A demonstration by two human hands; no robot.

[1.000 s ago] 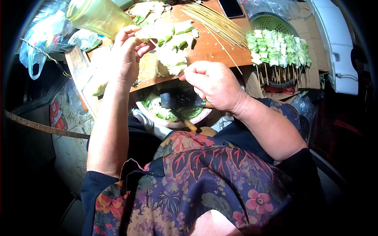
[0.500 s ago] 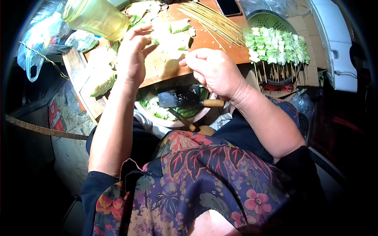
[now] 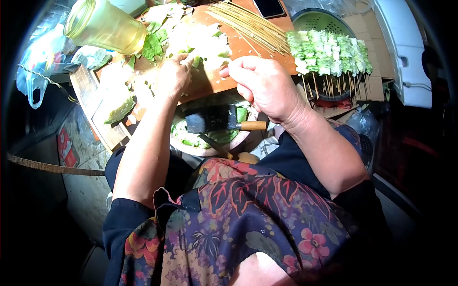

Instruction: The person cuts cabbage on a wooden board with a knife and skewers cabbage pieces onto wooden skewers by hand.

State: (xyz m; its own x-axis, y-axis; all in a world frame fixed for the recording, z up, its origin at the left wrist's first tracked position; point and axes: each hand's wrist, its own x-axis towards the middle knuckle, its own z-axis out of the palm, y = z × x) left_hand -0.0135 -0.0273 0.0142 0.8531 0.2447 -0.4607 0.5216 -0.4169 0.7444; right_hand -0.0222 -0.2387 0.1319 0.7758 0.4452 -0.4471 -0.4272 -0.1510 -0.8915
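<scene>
My left hand (image 3: 175, 76) is over the wooden board (image 3: 222, 82) at the cut leaf pieces (image 3: 207, 45), its fingertips closed together; what they grip is too small and bright to make out. To its right, my right hand (image 3: 262, 86) is closed in a pinch near the board's front edge, and whatever it pinches does not show clearly. Thin wooden skewers (image 3: 253, 26) lie in a bundle at the back of the board. Skewered leaf pieces (image 3: 329, 52) rest in rows over a green colander (image 3: 319, 21) at the right.
Below the board, a cleaver (image 3: 212, 120) and another wooden-handled tool lie over a basin (image 3: 241, 138) of leaves. A yellowish jar (image 3: 107, 28) stands back left, near a blue plastic bag (image 3: 36, 71) and a cabbage piece (image 3: 119, 107). A phone (image 3: 269, 7) lies at the back.
My left hand has come down and right onto the leaf pieces, its fingers now closed. My right hand has shifted slightly right and stays pinched. The whole view has shifted a little.
</scene>
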